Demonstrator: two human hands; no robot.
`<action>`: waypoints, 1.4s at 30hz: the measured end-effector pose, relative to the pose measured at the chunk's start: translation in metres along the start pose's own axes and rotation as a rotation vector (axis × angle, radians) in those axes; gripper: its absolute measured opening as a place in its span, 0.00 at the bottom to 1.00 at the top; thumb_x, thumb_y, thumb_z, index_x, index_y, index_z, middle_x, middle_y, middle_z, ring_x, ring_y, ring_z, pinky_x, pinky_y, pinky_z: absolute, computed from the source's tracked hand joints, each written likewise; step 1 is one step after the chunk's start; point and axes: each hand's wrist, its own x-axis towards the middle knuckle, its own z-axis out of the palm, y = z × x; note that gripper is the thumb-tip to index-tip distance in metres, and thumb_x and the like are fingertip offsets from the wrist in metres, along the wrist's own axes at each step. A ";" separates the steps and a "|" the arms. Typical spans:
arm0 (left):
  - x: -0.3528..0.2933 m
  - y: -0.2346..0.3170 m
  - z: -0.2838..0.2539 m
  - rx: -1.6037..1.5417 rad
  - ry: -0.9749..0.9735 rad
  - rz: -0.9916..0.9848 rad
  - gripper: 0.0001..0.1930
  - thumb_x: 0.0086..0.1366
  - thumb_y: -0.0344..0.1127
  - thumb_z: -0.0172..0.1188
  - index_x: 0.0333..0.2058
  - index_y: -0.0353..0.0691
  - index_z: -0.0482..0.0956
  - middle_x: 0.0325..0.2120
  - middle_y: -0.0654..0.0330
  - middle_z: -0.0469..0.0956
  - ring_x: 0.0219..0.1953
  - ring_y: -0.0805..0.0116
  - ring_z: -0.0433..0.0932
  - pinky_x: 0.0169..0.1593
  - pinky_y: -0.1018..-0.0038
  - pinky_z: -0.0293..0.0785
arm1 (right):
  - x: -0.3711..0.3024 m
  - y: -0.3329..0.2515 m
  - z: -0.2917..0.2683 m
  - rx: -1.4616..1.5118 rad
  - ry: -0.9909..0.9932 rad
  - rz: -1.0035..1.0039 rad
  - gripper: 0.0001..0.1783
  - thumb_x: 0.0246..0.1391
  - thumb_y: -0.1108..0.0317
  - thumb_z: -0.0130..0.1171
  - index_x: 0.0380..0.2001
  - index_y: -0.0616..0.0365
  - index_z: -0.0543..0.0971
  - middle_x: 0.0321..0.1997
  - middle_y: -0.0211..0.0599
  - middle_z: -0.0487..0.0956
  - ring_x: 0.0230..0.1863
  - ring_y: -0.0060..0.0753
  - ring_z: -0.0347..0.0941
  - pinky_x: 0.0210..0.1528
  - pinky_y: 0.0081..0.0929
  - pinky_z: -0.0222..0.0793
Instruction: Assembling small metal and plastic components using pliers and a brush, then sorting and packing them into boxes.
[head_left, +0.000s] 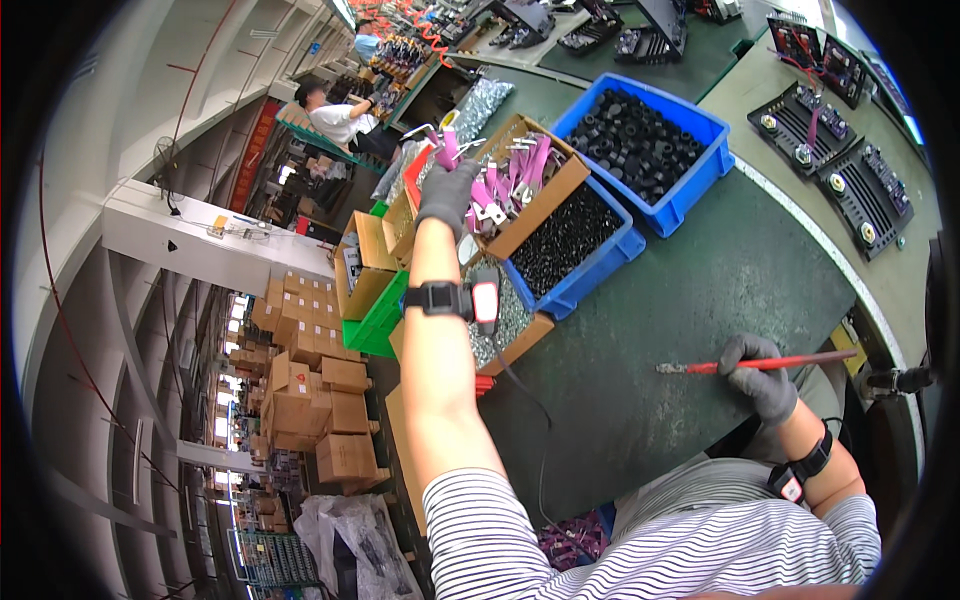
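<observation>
My left hand point(447, 192), in a dark grey glove, reaches to the left edge of an open cardboard box point(541, 211). Its fingers are closed on a purple strap-like part with pale metal ends point(446, 150). Several similar purple parts point(515, 180) lie heaped in that box. Over the right side of the dark green table point(620, 420), my right hand point(762, 380), also gloved, grips a thin red stick point(815, 361). The stick lies nearly level, its rough grey tip point(672, 368) pointing left. Whether that tip is a brush I cannot tell.
Blue bins hold black cylindrical pieces point(640, 145) and small dark screws point(565, 240). Shiny small hardware point(505, 315) fills a box nearer me. A green bin point(368, 325) stands at left. Black slotted panels point(865, 195) lie far right. A cable hangs from my left wrist device point(484, 300).
</observation>
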 end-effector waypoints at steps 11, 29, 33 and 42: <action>0.055 -0.010 0.062 0.671 0.047 -0.113 0.26 0.60 0.55 0.45 0.48 0.42 0.72 0.45 0.49 0.74 0.48 0.52 0.72 0.53 0.64 0.66 | 0.014 0.001 -0.026 0.314 0.046 0.079 0.07 0.40 0.69 0.55 0.25 0.59 0.72 0.25 0.30 0.70 0.24 0.19 0.63 0.25 0.18 0.59; -0.311 -0.164 0.009 -1.247 -0.362 -0.596 0.22 0.58 0.27 0.44 0.53 0.35 0.62 0.36 0.59 0.71 0.30 0.74 0.71 0.32 0.76 0.69 | 0.022 0.027 0.059 0.138 0.014 0.181 0.17 0.56 0.56 0.50 0.39 0.58 0.68 0.17 0.33 0.68 0.15 0.21 0.60 0.21 0.16 0.57; -0.348 -0.203 -0.025 -1.211 -0.300 -0.500 0.21 0.63 0.31 0.44 0.56 0.40 0.61 0.32 0.57 0.73 0.20 0.78 0.70 0.19 0.85 0.63 | 0.050 -0.001 0.124 -0.246 -0.231 -0.030 0.21 0.53 0.64 0.55 0.48 0.59 0.67 0.34 0.36 0.73 0.30 0.21 0.68 0.31 0.16 0.64; -0.372 -0.287 -0.038 -1.406 -0.057 -0.381 0.18 0.60 0.30 0.46 0.50 0.40 0.65 0.22 0.66 0.69 0.13 0.85 0.58 0.13 0.87 0.53 | 0.168 -0.026 0.328 -0.688 -0.462 -0.738 0.15 0.49 0.80 0.53 0.42 0.64 0.73 0.41 0.35 0.73 0.40 0.24 0.69 0.43 0.21 0.66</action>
